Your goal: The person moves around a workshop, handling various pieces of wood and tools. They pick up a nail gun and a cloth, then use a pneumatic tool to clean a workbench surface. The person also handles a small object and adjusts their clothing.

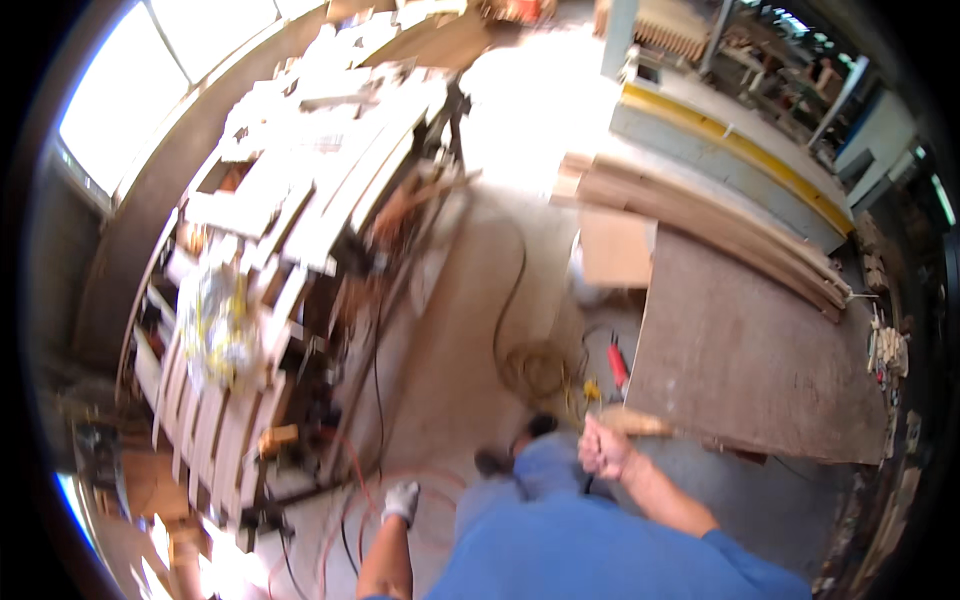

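Left of the brown board (765, 340), near the red hose (357, 460), the gloved left hand (400, 503) is being held, its opening unclear; loops are best being sidestepped. By the board's near-left corner, the right hand (605, 448) is being clenched, contents unclear, beside a wood piece (645, 424).

This looks like a woodworking workshop. Cut boards (335, 190) lie heaped ahead and left of the left hand (402, 500), and a red hose (437, 480) loops on the floor beside it. Beyond the right hand (606, 448), long planks (700, 225) line the far edge of a brown bench (760, 350).
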The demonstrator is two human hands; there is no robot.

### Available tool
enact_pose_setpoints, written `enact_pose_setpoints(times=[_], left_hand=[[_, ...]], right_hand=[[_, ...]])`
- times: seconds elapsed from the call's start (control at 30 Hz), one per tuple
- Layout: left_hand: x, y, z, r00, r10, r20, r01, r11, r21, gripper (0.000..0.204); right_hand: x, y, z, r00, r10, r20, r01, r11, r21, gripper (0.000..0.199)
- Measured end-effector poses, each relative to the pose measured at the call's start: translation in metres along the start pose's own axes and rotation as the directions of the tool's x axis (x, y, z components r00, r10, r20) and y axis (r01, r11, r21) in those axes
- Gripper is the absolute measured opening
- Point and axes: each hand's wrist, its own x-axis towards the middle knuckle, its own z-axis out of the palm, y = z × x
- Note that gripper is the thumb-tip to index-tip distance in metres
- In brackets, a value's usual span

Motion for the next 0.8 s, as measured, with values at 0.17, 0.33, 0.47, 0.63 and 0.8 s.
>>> enact_pose_setpoints(times=[0.17, 0.33, 0.47, 0.63, 0.8], left_hand=[[0.098, 0.069, -0.059, 0.819, -0.452, 0.352, 0.508, 0.287, -0.812, 0.030], [0.159, 0.160, -0.173, 0.959, -0.232, 0.163, 0.283, 0.729, -0.624, 0.038], [0.192, 0.187, -0.217, 0.958, -0.216, 0.190, 0.287, 0.759, -0.584, 0.037], [0.237, 0.201, -0.240, 0.959, -0.117, 0.259, 0.237, 0.834, -0.499, 0.040], [0.289, 0.227, -0.260, 0.939, -0.066, 0.339, 0.216, 0.878, -0.427, 0.042]], right_hand=[[0.017, -0.042, 0.011, 0.989, -0.075, 0.125, 0.069, 0.996, 0.048, 0.053], [0.023, -0.082, 0.013, 0.964, -0.226, 0.144, 0.213, 0.972, 0.098, 0.053], [0.023, -0.091, -0.006, 0.942, -0.332, 0.043, 0.319, 0.930, 0.181, 0.047], [0.020, -0.082, -0.034, 0.923, -0.362, -0.133, 0.386, 0.862, 0.327, 0.040], [0.030, -0.073, -0.048, 0.910, -0.379, -0.165, 0.410, 0.773, 0.484, 0.046]])
